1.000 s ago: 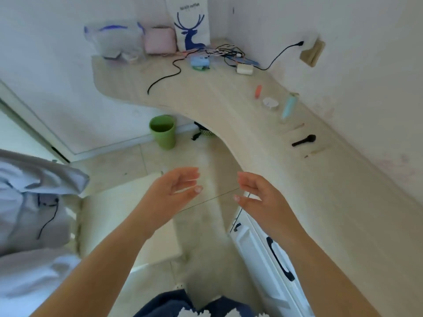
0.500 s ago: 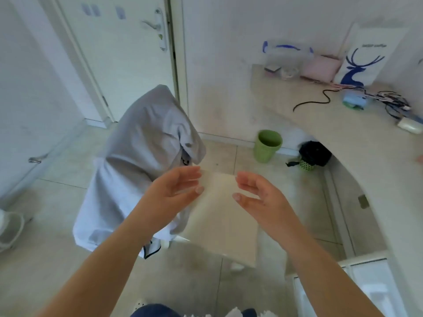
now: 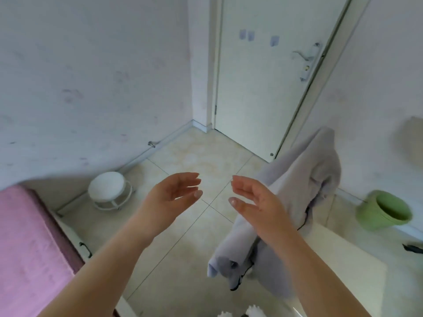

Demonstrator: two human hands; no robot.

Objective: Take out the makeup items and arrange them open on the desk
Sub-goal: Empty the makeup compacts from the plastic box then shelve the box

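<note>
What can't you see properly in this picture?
- Makeup items and desk: none in the head view; the camera faces the door.
- Chair under the grey garment: covered by it.
- Green bin: its inside is too dim to read.
- Black object: cut off by the right edge.
- Pink bed cover: cut off by the left edge.
- Left hand and right hand: empty, slightly blurred.

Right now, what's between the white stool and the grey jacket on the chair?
In the head view, only bare tiled floor lies between the white stool and the grey jacket; both empty hands, left and right, hover above it.
</note>
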